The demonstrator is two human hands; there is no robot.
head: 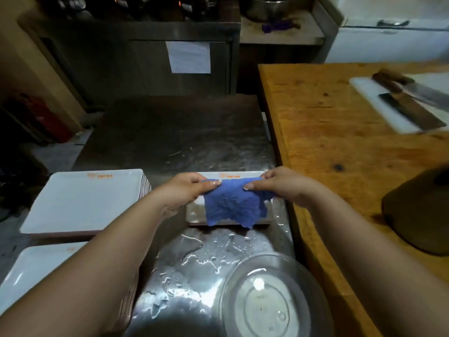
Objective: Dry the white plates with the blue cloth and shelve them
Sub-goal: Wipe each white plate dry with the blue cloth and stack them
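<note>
Head view: both hands, left (188, 188) and right (279, 184), pinching soft, limp blue cloth (234, 203) over wet, slippery, breakable white rectangular plate (194, 212); best gripped by rims.

Blue cloth (233, 205), damp-looking and crumpled, hanging spread over 1 white rectangular plate (228, 221) lying flat on wet steel – orange mark on its far rim, 2 stacks of white plates (82, 203) at left – upper stack, lower stack (36, 271) nearer the camera
</note>
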